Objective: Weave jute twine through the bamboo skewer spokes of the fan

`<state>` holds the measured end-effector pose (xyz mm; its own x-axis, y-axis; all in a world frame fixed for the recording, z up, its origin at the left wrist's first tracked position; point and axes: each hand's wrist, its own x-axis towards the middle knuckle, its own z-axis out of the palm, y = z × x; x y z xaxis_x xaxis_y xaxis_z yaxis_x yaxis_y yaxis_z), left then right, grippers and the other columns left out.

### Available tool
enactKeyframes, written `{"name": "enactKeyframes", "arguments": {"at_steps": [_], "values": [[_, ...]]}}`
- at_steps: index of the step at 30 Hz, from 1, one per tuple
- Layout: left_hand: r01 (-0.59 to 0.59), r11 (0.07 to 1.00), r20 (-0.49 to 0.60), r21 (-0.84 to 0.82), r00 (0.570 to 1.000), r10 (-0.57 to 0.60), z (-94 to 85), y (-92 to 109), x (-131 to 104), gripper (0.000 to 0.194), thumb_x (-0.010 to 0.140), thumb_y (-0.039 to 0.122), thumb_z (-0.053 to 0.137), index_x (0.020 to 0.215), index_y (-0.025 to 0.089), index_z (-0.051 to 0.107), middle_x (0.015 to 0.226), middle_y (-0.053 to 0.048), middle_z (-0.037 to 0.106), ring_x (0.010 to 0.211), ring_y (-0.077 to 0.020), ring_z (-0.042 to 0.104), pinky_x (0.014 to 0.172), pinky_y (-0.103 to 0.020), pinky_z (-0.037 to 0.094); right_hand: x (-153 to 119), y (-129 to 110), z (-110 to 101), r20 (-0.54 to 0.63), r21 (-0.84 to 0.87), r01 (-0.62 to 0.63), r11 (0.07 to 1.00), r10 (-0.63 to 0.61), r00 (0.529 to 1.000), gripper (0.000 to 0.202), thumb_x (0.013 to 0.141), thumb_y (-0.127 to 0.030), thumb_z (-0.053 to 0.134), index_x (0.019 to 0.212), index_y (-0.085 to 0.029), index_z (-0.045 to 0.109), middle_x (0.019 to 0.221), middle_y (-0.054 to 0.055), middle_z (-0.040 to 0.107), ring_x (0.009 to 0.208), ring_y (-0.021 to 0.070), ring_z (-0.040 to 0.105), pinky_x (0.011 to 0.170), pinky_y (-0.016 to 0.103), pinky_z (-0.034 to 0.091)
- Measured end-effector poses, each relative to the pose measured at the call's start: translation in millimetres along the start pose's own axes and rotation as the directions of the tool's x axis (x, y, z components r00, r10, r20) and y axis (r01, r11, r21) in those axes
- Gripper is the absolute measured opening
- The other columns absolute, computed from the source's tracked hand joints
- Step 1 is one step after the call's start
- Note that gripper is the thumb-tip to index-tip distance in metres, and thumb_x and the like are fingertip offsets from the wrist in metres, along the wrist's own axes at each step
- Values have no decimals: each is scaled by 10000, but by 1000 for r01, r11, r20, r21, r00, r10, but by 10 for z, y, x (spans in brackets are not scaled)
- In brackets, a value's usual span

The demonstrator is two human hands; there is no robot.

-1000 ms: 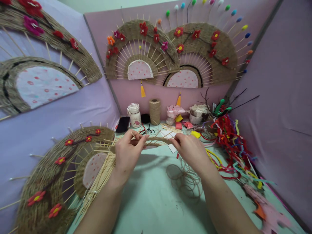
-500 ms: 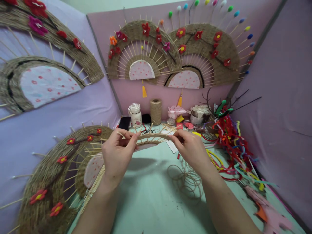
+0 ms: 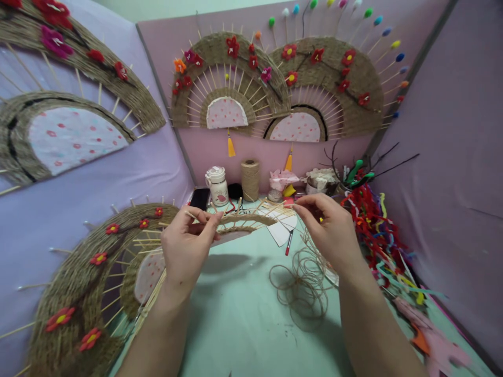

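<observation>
Pink and lilac draped walls (image 3: 236, 152)

Moderate, diffuse light lays soft shadows on the desk (image 3: 243, 324); its source is out of view. Wide-angle distortion stretches the edges, where detail looks smeared.

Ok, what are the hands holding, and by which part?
The left hand holds the small woven fan by its left end. The right hand pinches near the fan's right end; whether on twine or a stick cannot be told.

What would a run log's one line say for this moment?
left hand: holds woven fan frame | right hand: fingertips near frame's right end, grip unclear | table: loose twine, twine spool, white bottle
</observation>
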<state>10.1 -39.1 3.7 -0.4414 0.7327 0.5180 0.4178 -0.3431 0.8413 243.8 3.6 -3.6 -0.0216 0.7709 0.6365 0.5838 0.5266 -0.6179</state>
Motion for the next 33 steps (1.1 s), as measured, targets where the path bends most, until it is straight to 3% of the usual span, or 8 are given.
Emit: {"name": "enactKeyframes", "arguments": {"at_steps": [13, 20, 27, 30, 33], "values": [[-13, 1000, 46, 24, 999, 12, 29, -14, -25, 267, 721, 294, 723, 673, 194, 481, 631, 61, 611, 437, -79, 582, 417, -183, 461, 37, 85, 81, -20, 133, -152, 979, 156, 988, 192, 837, -356, 573, 819, -176, 640, 750, 28, 658, 629, 131, 553, 596, 245, 426], [-11, 1000, -38, -11, 999, 11, 17, 37, -12, 272, 704, 271, 732, 682, 196, 471, 649, 50, 644, 430, -82, 582, 412, -186, 474, 18, 18, 81, 44, 71, -155, 985, 152, 987, 182, 834, -328, 569, 750, -175, 621, 663, 4, 625, 568, 115, 524, 586, 237, 410], [-81, 997, -149, -7, 986, 79, -20, 40, 10, 283, 720, 313, 713, 708, 197, 456, 691, 30, 663, 443, -96, 602, 396, -198, 482, -59, -126, 164, -129, 233, -126, 964, 159, 979, 157, 823, -328, 600, 869, -202, 517, 695, -17, 556, 583, 110, 504, 554, 222, 415], [-95, 995, -203, -28, 975, 87, -36, 64, 14, 291, 719, 311, 719, 717, 194, 453, 704, 33, 658, 443, -91, 600, 406, -206, 495, -57, -89, 222, 3, 286, -188, 940, 195, 981, 163, 824, -329, 595, 775, -196, 514, 650, -25, 526, 553, 101, 470, 526, 219, 384], [-102, 993, -240, -53, 967, 87, -45, 99, 7, 295, 715, 296, 724, 707, 193, 448, 699, 35, 652, 425, -88, 587, 392, -212, 488, -41, -18, 289, 158, 353, -294, 888, 253, 954, 208, 804, -359, 610, 728, -186, 524, 598, -30, 508, 527, 103, 451, 490, 223, 349]]}}
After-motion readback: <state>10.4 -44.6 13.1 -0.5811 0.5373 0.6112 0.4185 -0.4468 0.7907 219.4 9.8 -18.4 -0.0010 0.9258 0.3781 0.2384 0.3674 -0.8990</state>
